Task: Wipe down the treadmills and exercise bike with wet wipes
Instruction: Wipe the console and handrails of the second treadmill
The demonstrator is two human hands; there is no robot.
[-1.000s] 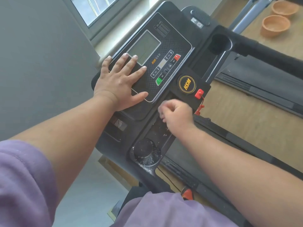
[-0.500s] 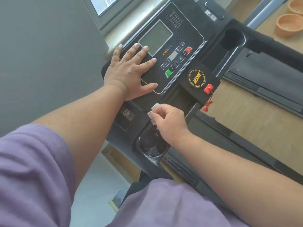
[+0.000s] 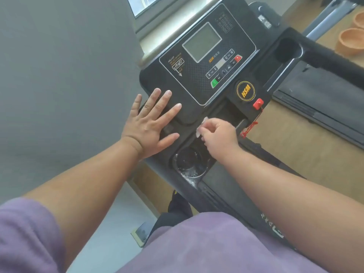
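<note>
A black treadmill console fills the upper middle of the head view, with a grey screen, a green button and a red safety key. My left hand lies flat with spread fingers on the console's lower left corner. My right hand has curled fingers that pinch a small white wet wipe; the wipe is pressed on the black tray just below the control panel. Most of the wipe is hidden by the fingers. A round cup holder with white specks sits just below my right hand.
A grey wall is at the left and a window sill behind the console. The treadmill's right handrail runs to the upper right, over a second cup holder. Two terracotta bowls stand on the wooden floor at the far right.
My left hand slid off the control panel down to the console's lower left corner. My right hand with the wipe shifted slightly along the tray. The camera tilted, bringing the console lower in view.
</note>
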